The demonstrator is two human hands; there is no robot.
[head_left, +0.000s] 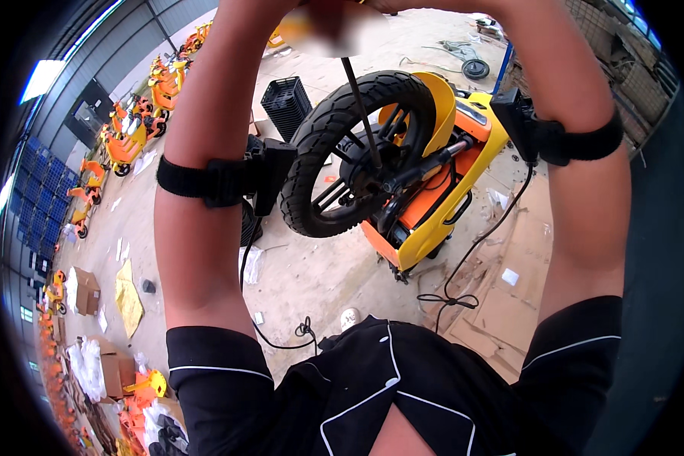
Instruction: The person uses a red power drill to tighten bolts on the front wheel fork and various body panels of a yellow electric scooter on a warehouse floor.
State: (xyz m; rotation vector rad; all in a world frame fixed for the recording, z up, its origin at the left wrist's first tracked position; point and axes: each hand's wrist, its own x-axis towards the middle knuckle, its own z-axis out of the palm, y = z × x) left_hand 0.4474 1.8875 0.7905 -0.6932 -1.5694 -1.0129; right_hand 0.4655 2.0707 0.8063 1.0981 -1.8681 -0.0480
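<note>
Both arms are raised, the left forearm (209, 99) and the right forearm (562, 76) reaching to the top edge of the head view. There my hands are cut off and smeared by a blurred patch, so their fingers do not show. From that patch a thin dark rod (359, 102) runs down to the hub of a black spoked wheel (305, 163); what holds its upper end is hidden. The wheel is fitted to a yellow and orange scooter (433, 216), which lies tipped over on the floor. A yellow fender (441, 114) curves beside the tyre.
Black stacked crates (286, 106) stand behind the wheel. Flattened cardboard (501, 304) covers floor at right. Rows of scooters (125, 144) line the far left, with a cardboard box (83, 290) nearer. Cables (501, 220) hang from black straps (585, 144) on my arms.
</note>
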